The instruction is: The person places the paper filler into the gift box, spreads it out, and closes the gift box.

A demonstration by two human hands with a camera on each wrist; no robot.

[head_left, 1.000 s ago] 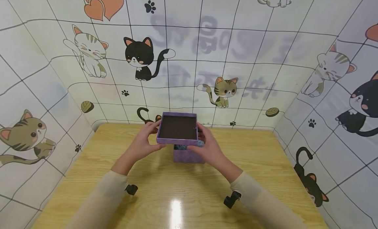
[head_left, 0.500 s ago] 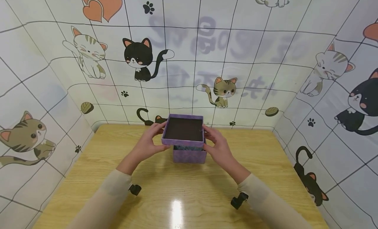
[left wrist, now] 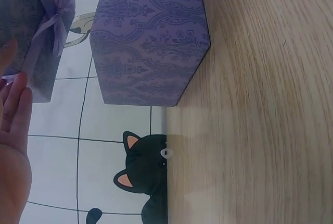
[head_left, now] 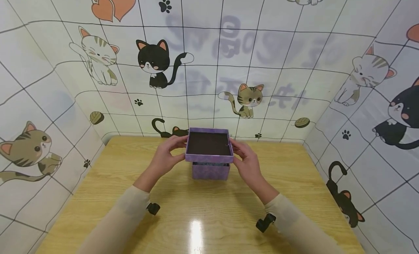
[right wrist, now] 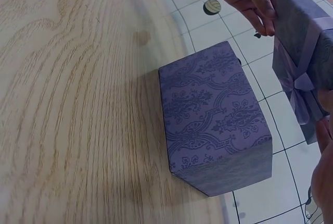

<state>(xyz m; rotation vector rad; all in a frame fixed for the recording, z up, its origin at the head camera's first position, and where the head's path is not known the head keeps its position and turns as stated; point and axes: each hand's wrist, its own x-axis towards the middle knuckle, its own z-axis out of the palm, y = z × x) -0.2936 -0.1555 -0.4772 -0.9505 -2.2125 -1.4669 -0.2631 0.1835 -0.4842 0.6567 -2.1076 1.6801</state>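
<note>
Both hands hold a purple patterned gift-box lid (head_left: 209, 144) by its sides, its dark inside facing up. My left hand (head_left: 165, 155) grips the left edge, thumb at the front corner. On the opposite side, my right hand (head_left: 247, 162) grips the right edge. In the right wrist view the lid's underside carries a pale purple ribbon bow (right wrist: 302, 83). Below the lid, the matching box base (head_left: 211, 172) stands on the table, apart from the lid in both wrist views. A thin strip of bluish filling (head_left: 211, 163) shows at its opening; the lid hides the rest.
The box base stands toward the back of a light wooden table (head_left: 176, 214). A white wall covering (head_left: 203, 61) with cat drawings rises behind the table and on both sides. A small black wrist camera (head_left: 265, 222) sits at each sleeve.
Both hands have carried the lid to the right and slightly down, so it now lines up over the box base. Less of the bluish filling shows than before.
</note>
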